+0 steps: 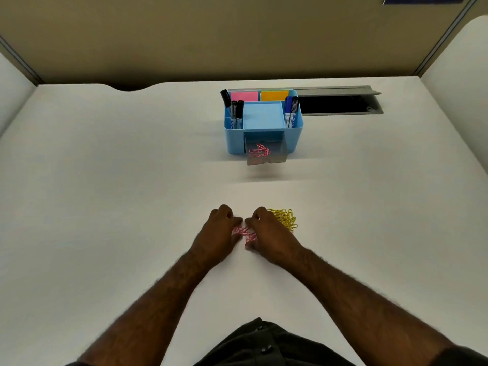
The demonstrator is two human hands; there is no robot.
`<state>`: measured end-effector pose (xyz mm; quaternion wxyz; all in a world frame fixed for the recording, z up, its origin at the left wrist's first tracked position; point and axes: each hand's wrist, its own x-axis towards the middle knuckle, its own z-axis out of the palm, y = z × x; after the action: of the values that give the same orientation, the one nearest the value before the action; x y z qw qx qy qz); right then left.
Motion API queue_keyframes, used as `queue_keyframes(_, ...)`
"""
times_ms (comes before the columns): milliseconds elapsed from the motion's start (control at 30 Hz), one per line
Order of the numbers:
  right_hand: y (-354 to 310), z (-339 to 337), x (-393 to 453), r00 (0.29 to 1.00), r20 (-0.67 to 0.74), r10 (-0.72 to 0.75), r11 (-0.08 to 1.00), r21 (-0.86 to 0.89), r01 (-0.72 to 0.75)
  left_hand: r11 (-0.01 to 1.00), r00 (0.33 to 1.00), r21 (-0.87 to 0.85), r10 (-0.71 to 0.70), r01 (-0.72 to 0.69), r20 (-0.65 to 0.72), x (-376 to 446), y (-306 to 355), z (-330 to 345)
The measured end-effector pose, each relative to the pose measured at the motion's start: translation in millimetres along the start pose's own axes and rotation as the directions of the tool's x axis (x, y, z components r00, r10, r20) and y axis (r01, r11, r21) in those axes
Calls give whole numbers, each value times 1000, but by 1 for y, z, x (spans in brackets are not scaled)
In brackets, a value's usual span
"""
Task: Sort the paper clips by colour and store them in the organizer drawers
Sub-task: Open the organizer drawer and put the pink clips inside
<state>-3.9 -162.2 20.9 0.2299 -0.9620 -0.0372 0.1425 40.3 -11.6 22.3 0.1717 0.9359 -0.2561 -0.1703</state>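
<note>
A small heap of pink paper clips [245, 233] lies on the white desk between my two hands. My left hand [219, 233] and my right hand [266, 233] cup the heap from either side, fingers curled and touching the clips. A pile of yellow paper clips [286, 219] lies just right of my right hand. Farther back stands a light blue organizer [232, 138]. Its clear drawer [265, 154] is pulled out, with several pink clips inside.
The organizer holds black markers [233, 109] on the left, blue markers [290, 109] on the right, and pink and orange sticky notes [244, 95] at the back. A grey cable hatch [340, 101] lies open behind it. Beige partition walls surround the desk.
</note>
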Motion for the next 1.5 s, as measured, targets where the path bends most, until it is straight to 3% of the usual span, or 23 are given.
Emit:
queue_keyframes(233,-7,15,-9,996,-88,-12,996,-84,4,999,997,51,11,-8,-70,-9,2,13)
queue_keyframes(667,-21,11,-11,997,-35,63,979,-194,-69,966,983,183,-173,183,-69,-10,16,13)
queue_keyframes(733,-18,8,-7,998,-30,51,988,-142,-55,973,977,104,-197,205,-83,-4,12,9)
queue_keyframes(833,-8,-6,-1,992,-45,115,988,108,-110,941,948,-193,-300,276,-107,2,2,-5)
queue_keyframes(900,0,-20,5,978,-49,204,930,322,-178,823,909,-450,-413,347,-53,6,-5,-18)
queue_keyframes(1000,8,-50,16,941,-67,333,721,661,-208,558,879,-761,-475,331,34,22,-7,-40)
queue_keyframes(1067,13,-74,30,907,-168,387,662,735,-146,501,883,-834,-469,231,-37,41,3,-59)
queue_keyframes(1100,15,-86,39,887,-234,399,673,732,-110,524,884,-834,-457,175,-102,52,11,-69)
queue_keyframes(1167,18,-107,60,827,-401,394,768,638,-56,667,885,-742,-383,68,-263,75,31,-88)
queue_keyframes(1267,22,-127,90,755,-563,336,906,414,-94,922,884,-387,-160,-26,-440,109,55,-105)
queue_keyframes(1500,27,-129,135,847,-434,307,947,49,-318,999,972,35,18,-10,-233,153,67,-96)
